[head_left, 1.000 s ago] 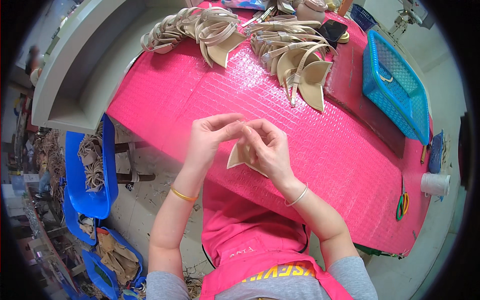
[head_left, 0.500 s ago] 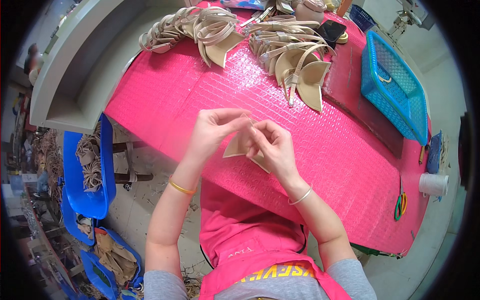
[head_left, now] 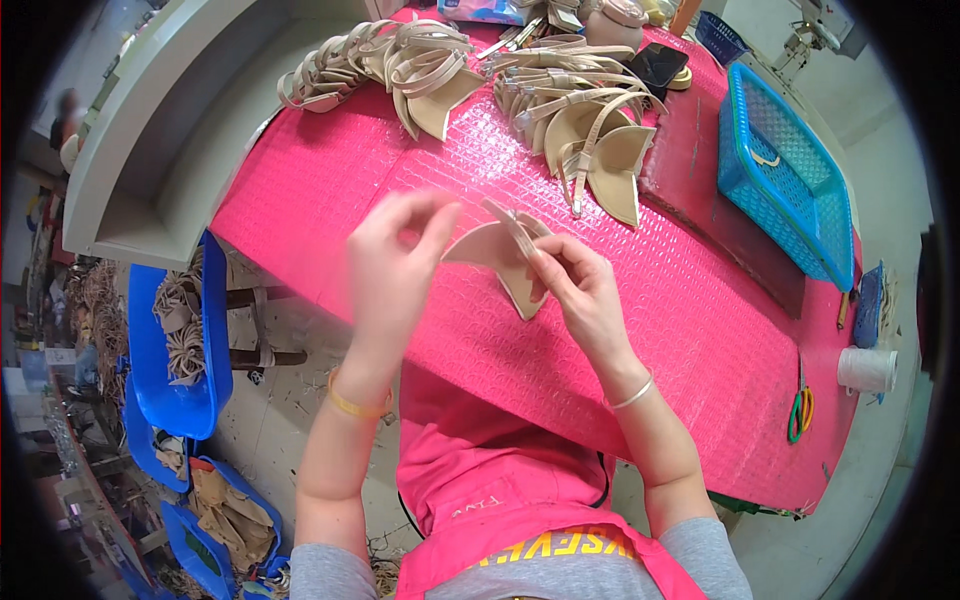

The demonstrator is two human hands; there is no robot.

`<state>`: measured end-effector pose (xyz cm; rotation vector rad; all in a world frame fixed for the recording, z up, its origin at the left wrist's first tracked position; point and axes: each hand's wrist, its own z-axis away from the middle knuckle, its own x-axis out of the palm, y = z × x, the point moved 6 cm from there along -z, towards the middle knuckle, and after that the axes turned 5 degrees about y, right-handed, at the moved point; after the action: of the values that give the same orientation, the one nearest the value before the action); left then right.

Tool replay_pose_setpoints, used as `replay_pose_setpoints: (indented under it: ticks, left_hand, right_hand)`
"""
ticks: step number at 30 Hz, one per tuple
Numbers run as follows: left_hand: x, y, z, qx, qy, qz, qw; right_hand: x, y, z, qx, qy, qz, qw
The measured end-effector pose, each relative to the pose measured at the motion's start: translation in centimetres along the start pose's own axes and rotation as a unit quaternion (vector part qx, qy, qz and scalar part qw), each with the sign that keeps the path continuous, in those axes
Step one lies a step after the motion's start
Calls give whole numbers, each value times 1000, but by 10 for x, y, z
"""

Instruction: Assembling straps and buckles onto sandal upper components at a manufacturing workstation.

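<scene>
At my far left, blue bins (head_left: 175, 350) of beige scraps sit by the floor. My left hand (head_left: 395, 265) hovers blurred, fingers loosely spread, thumb and forefinger closing toward the beige sandal upper (head_left: 500, 255), held above the pink table (head_left: 700, 330). My right hand (head_left: 580, 285) pinches its strap end. If that pinch slackens, I think the piece could twist or drop. A blue basket (head_left: 785, 185) stands far right.

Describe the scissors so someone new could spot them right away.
Start at the pink table and go to its near right corner, past the blue basket. The scissors lie flat there below a white cup. Their green and orange handles set them apart.
</scene>
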<state>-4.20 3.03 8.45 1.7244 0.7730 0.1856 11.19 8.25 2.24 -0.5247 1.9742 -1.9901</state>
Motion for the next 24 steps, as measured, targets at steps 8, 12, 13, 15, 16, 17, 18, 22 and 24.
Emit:
replay_pose_setpoints:
  ticks: [8,12,13,15,16,17,18,22,24]
  left_hand:
    - [64,-37,46,-303,-86,369,875]
    - [82,-23,55,-226,-205,359,882]
    - [80,-14,54,-239,-229,335,882]
    - [78,-11,56,-319,-173,422,831]
    - [76,-15,60,-395,-109,498,764]
    - [76,-12,61,-401,-114,528,740]
    - [77,-16,63,-402,-111,530,738]
    - [82,-16,68,-289,-178,425,839]
    - [72,-11,66,-199,-102,305,926]
  right_hand:
    - [-3,-52,20,-204,21,311,928]
    - [-12,-89,6,-198,50,291,934]
    - [-11,-84,2,-222,3,305,926]
    - [-7,-89,13,-369,-26,340,865]
    - [-9,-82,17,-370,-30,339,865]
    - [-10,-77,25,-426,-20,356,832]
    - [-11,-76,36,-479,-9,373,794]
    - [-13,-68,57,-548,-10,398,736]
    - [-10,-68,61,-555,-8,399,730]
